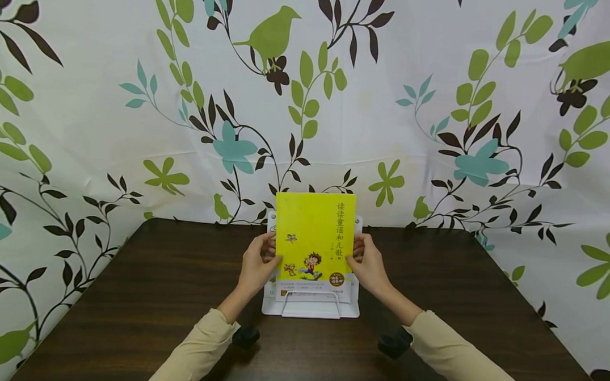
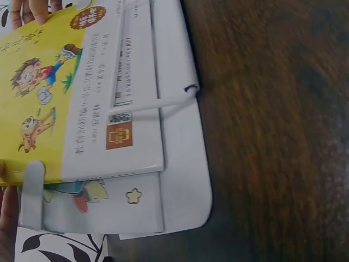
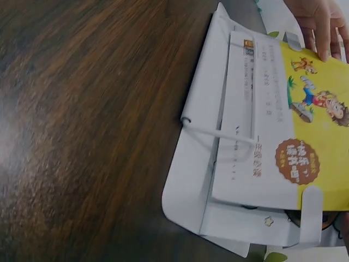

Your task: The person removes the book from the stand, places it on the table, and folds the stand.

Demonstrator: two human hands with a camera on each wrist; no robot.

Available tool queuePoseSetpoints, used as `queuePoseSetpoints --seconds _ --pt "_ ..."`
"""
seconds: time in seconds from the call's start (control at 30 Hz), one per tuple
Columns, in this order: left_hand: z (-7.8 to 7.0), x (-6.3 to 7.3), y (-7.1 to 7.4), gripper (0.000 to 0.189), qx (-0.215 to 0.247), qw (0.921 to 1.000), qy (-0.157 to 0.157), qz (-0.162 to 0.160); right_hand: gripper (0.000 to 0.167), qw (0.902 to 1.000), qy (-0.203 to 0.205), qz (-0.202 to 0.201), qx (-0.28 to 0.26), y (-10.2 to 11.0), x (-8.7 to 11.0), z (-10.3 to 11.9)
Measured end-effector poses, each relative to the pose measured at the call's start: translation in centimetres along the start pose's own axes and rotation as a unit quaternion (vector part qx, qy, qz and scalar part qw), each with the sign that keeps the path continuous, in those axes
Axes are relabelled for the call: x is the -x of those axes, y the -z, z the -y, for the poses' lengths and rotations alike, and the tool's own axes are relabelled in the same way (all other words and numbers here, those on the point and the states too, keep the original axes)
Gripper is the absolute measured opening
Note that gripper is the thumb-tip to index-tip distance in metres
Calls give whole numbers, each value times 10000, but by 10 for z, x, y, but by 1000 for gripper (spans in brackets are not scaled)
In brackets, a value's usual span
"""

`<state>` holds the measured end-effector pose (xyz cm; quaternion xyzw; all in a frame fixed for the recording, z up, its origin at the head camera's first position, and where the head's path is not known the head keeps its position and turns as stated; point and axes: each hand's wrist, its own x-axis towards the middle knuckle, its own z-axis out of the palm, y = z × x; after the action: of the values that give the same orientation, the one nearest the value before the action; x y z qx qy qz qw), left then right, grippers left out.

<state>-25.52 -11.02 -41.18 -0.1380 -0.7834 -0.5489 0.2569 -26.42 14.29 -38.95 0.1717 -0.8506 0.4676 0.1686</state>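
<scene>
A yellow children's book (image 1: 311, 225) with a cartoon boy on its cover stands upright on a white metal book stand (image 1: 353, 309). My left hand (image 1: 258, 262) pinches the book's left edge, thumb on the front and fingers behind. At the opposite edge my right hand (image 1: 370, 267) grips the same way. A white wire bar (image 2: 158, 102) crosses the lower front of the book. In the right wrist view, a side clip (image 3: 311, 213) of the stand overlaps the cover's edge, and another clip (image 2: 34, 191) does so in the left wrist view.
The stand rests on a dark brown wooden table (image 1: 177, 298). Behind it hangs a white cloth (image 1: 364, 125) printed with leaves, birds and flowers. A black wrist device (image 1: 246, 337) sits under the left forearm and a second wrist device (image 1: 394, 343) under the right.
</scene>
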Motion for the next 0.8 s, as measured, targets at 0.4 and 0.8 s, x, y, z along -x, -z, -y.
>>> queuePoseSetpoints --seconds 0.4,0.8 --pt "-17 5 2 49 72 9997 -241 -7 49 9987 494 -81 8 -2 6 -10" --pt "1 4 -3 52 51 9998 -163 -92 50 9960 851 -267 -10 -5 10 -18"
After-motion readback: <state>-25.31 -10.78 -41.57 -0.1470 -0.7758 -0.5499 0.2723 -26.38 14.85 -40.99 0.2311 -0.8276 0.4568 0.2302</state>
